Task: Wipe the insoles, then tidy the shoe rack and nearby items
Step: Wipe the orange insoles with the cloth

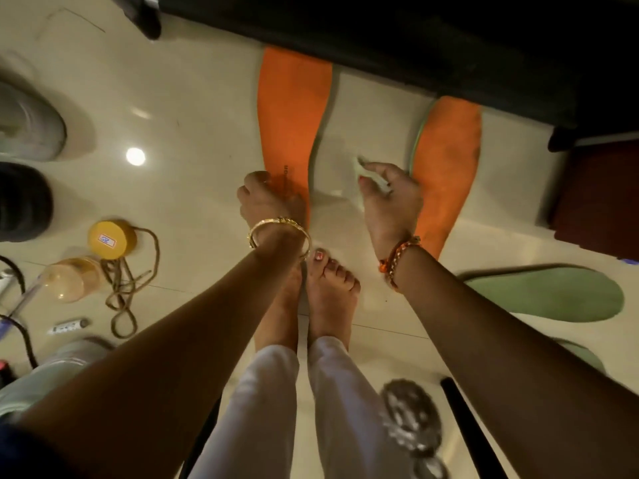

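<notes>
Two orange insoles lie on the floor (pixel 193 98), long axes running away from the person. The left hand (pixel 268 198) grips the left insole (pixel 294 112) at its near end; the right hand (pixel 389 198) pinches a white wipe (pixel 366 174) just beside the right insole (pixel 449 157), nearest to it

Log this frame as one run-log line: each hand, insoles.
left hand: grips left orange insole | right hand: pinches white wipe beside right orange insole | green insole: floor, right
</notes>
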